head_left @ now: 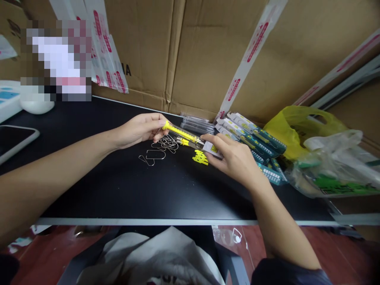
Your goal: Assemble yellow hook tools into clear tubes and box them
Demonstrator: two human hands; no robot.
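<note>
My left hand (148, 126) pinches the yellow end of a clear tube (181, 132) with a long yellow piece inside. The tube slants down to the right. At its far end my right hand (231, 154) is closed on a small white box (212, 149); whether the tube's tip is inside the box or only against it I cannot tell. Below the tube lie bent metal wire hooks (166, 144), partly behind my left hand. Flat yellow plastic pieces (200, 157) sit beside my right hand, and more yellow-ended parts (184, 141) lie just under the tube.
On the black table (133, 190), clear tubes (197, 123) lie at the back. White-and-teal boxes (255, 136) are piled right, beside yellow and clear plastic bags (335, 158). A phone (18, 138) and a white device (10, 97) are left. Cardboard (142, 47) stands behind.
</note>
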